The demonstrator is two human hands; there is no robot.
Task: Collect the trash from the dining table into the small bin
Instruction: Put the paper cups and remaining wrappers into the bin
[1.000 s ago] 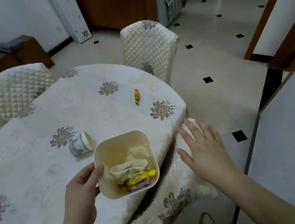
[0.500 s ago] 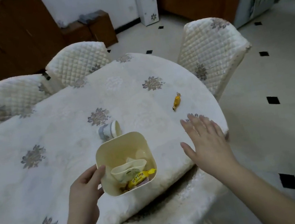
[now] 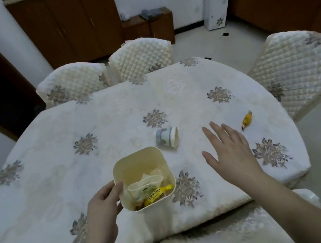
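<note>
Quilted chairs [image 3: 140, 58] ring the cloth-covered bench [image 3: 53, 151], where the left hand [image 3: 104, 208] has its grip round the small bin's [image 3: 139, 163] rim. Right hand [image 3: 231, 151] hovers flat, grip released, between a tipped paper cup [image 3: 167, 138] and a yellow candy [image 3: 247, 120]; wrappers already sit inside the bin.

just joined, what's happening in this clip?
A person is clearing trash off a dining table into a small cream bin. The left hand grips the bin's rim at its near left side; the bin already holds a crumpled cup and a yellow wrapper. The right hand is open, fingers spread, over the cloth between the two pieces left: a paper cup lying on its side and a wrapped yellow candy further right. Neither is picked up yet.
</note>
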